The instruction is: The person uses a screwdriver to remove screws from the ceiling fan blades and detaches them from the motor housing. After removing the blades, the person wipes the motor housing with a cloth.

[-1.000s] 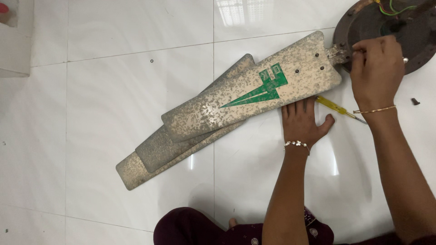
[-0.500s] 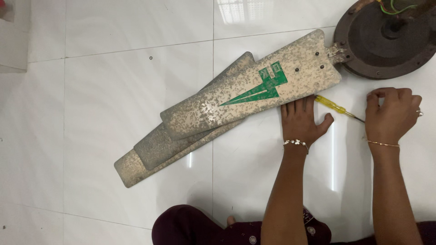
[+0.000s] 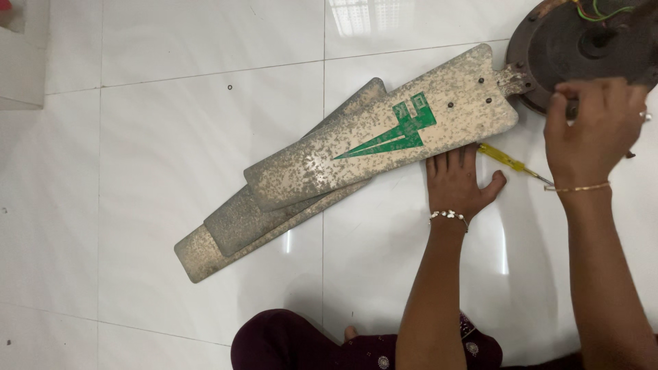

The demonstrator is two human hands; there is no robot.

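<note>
Fingers of my right hand (image 3: 596, 127) pinch something small at the motor hub (image 3: 589, 48); I'd seat it squarely while my flat, open left hand (image 3: 456, 181) steadies the fan blade (image 3: 384, 137).

The white tiled floor (image 3: 171, 137) is glossy, with grey grout lines crossing it and window light mirrored near the top edge. A small dark ring (image 3: 229, 87) lies alone on one tile. A pale box (image 3: 20, 62) sits at the left edge, with something red (image 3: 5, 5) on top.
</note>
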